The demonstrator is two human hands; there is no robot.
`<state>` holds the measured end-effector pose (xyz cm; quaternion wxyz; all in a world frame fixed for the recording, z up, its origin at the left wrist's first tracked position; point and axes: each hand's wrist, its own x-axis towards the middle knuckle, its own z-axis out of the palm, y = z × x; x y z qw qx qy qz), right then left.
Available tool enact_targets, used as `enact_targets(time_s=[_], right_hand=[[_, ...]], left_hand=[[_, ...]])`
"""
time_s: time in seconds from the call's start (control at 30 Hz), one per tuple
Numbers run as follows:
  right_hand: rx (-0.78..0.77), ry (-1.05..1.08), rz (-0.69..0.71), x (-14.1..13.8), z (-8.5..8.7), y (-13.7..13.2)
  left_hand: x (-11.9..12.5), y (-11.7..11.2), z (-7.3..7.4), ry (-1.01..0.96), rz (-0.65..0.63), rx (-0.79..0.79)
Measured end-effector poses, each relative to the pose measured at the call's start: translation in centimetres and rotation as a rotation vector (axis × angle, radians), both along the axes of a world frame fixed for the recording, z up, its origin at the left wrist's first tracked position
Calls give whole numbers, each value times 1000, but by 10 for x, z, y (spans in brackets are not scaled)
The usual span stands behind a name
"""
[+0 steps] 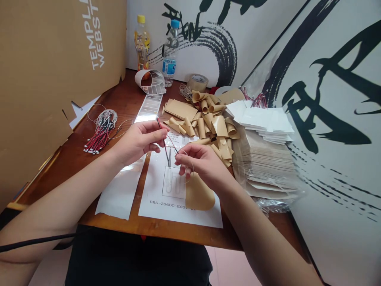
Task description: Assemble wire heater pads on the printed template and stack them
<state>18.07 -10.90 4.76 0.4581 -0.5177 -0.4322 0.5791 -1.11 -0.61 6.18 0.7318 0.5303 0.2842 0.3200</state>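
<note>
My left hand [141,141] pinches a thin cable with red and black leads [165,147] between thumb and fingers, above a printed sheet [154,206]. Opposite it, my right hand [202,163] has its thumb and fingers closed on a dark part of the same cable's thin pale wire [193,162], which loops over the fingers. Whether the two held pieces join is too fine to tell. Beneath my right hand lies a brown paper piece [201,194], covering part of the sheet's drawing. A bundle of similar cables [102,129] with white plugs rests to the left.
Beyond my hands sits a heap of curled brown paper pieces [212,125]. To its right stands a wrapped stack of cards [264,155] with white cards [262,119] on top. A label roll [150,81], packing tape [198,82] and two bottles [169,59] are behind. A cardboard box [59,79] walls the left.
</note>
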Motion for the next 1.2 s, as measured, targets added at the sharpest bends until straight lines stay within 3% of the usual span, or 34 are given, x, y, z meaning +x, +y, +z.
enact_targets(time_s=[0.23,0.83,0.97,1.2], right_hand=[[-31,-1,31,-1,1,-1],[-149,326,180,0,-2,-2],[-32,140,151,-2,-1,-4],[478,-642,-52,-10,-5,-7]], left_hand=[[0,-1,0,-9,-13,-5],[1,-1,0,9,-42,7],[0,-1,2,25,-12,5],[-3,2,-1,44,10,8]])
